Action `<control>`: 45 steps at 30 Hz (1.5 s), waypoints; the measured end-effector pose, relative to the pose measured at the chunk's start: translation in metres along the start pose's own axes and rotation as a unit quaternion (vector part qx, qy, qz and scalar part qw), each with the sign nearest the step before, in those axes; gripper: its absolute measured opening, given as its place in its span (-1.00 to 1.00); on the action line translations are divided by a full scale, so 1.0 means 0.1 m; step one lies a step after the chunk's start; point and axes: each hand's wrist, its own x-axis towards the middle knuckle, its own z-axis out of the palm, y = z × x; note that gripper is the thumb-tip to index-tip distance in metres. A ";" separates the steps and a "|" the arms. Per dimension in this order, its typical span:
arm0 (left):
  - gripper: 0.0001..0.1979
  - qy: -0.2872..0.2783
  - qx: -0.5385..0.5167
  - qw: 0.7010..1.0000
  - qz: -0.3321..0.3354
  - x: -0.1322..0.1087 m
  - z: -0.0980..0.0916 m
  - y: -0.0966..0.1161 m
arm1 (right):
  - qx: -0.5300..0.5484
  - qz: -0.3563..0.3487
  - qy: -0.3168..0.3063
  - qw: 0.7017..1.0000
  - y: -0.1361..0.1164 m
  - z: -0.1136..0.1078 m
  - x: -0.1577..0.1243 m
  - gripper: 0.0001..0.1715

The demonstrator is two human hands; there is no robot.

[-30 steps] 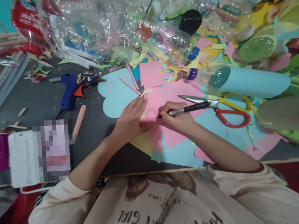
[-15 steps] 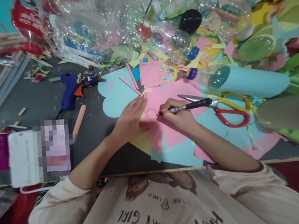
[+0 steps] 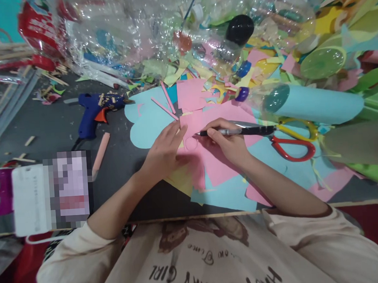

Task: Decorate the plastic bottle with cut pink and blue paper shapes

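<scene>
My right hand [image 3: 229, 145] is closed round a black and silver pen [image 3: 239, 131], its tip resting on a pink paper sheet [image 3: 219, 165] just above a small drawn circle [image 3: 191, 144]. My left hand [image 3: 164, 151] lies flat with fingers stretched out, pressing the left part of that pink sheet. Under the pink sheet lie a light blue sheet [image 3: 149, 122] and a yellow sheet [image 3: 180, 182] on the dark table [image 3: 56, 124].
Red-and-yellow scissors [image 3: 291, 141] lie right of my right hand. A blue glue gun [image 3: 94, 111] and a pink glue stick [image 3: 100, 151] lie at left. A rolled blue paper tube [image 3: 315, 104], clear plastic bags [image 3: 143, 29] and several paper scraps crowd the back. A white phone [image 3: 31, 200] sits at the near left.
The pen tip has moved up and a little left, from the right side of the drawn circle to its top. My left hand has stayed in place.
</scene>
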 end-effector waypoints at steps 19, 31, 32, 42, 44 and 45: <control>-0.41 -0.006 0.008 1.000 -0.015 0.00 -0.03 0.00 | -0.144 -0.024 -0.059 0.988 -0.05 0.08 -0.09 -0.90; -0.38 -0.005 0.019 1.000 -0.016 0.01 -0.03 0.01 | -0.151 -0.018 -0.089 0.984 -0.02 0.10 -0.11 -0.87; -0.38 -0.003 0.020 1.000 -0.017 0.01 -0.03 0.01 | -0.149 -0.018 -0.092 0.984 -0.03 0.11 -0.11 -0.87; -0.39 -0.008 0.002 1.000 -0.019 0.02 -0.04 0.01 | -0.146 -0.037 -0.110 0.982 -0.03 0.10 -0.10 -0.87; -0.36 -0.011 0.009 1.000 -0.009 0.01 -0.06 0.00 | -0.147 -0.046 -0.117 0.981 -0.02 0.11 -0.10 -0.87; -0.34 -0.014 0.012 1.000 -0.004 0.01 -0.06 0.00 | -0.147 -0.051 -0.123 0.980 -0.02 0.11 -0.09 -0.87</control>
